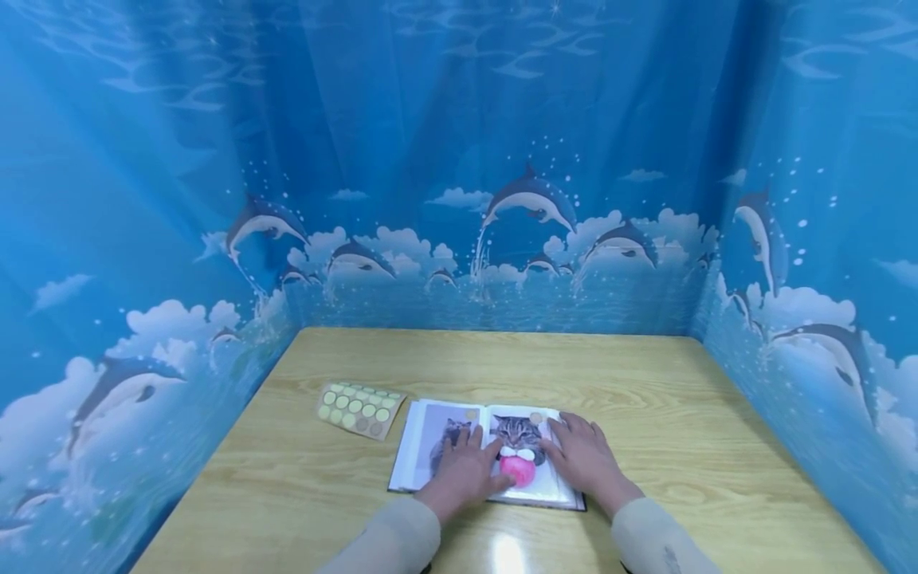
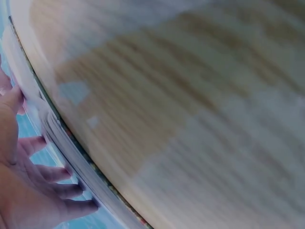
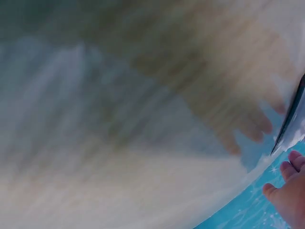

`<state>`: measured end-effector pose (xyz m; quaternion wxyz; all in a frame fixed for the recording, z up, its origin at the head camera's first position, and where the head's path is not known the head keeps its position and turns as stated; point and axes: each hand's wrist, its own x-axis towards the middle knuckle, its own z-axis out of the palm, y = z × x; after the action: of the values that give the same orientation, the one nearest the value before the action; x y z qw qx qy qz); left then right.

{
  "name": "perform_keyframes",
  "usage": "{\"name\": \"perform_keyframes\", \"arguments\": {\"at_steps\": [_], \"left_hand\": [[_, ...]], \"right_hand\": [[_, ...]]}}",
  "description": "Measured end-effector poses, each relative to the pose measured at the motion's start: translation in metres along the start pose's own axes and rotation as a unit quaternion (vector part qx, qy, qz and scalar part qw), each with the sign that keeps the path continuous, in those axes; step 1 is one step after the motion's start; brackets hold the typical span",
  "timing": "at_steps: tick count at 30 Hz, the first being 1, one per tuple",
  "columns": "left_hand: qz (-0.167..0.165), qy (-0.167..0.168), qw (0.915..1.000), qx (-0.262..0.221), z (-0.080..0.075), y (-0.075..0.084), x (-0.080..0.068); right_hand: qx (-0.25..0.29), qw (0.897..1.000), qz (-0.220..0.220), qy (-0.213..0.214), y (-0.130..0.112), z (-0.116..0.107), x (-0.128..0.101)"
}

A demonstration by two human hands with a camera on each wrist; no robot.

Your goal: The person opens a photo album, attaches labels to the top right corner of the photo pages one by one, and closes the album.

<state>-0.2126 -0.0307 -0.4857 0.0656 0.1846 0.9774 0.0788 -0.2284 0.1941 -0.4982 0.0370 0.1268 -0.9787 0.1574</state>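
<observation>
- Album (image 1: pixel 488 454) is lying open near the front edge of the wooden table (image 1: pixel 645 383), showing cat photos on both pages.
- Your left hand (image 1: pixel 466 470) is pressing flat on the left page, fingers slightly spread.
- Your right hand (image 1: pixel 582 454) is resting flat on the right page, fingers together and straight.
- Sticker sheet (image 1: pixel 361 409) is sitting just left of the album, untouched; two round stickers seem to be sitting at the page tops, so most dots are probably remaining.

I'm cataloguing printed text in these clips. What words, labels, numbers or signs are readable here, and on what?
None can be read.
Open book: cat photos only, no legible print.
Sticker sheet: plain round dots, no text.
Blue curtain: dolphins and clouds, no lettering.
Both wrist views: too blurred to read.
</observation>
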Motion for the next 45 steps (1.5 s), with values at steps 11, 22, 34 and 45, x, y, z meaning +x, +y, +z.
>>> {"name": "perform_keyframes", "arguments": {"at_steps": [11,22,34,45], "left_hand": [[0.019,0.028,0.9988,0.035,0.004,0.005,-0.005],[0.099,0.09,0.9901,0.043,0.01,0.018,-0.009],[0.09,0.07,0.9934,0.01,0.011,0.02,-0.01],[0.091,0.055,0.9929,-0.053,0.007,0.02,-0.009]], "right_hand": [[0.016,1.0,0.001,0.008,0.008,0.001,-0.022],[0.026,1.0,0.012,-0.007,0.005,0.005,-0.027],[0.035,0.999,0.022,-0.019,0.0,0.001,-0.028],[0.036,0.998,0.037,-0.023,0.002,-0.001,-0.03]]}}
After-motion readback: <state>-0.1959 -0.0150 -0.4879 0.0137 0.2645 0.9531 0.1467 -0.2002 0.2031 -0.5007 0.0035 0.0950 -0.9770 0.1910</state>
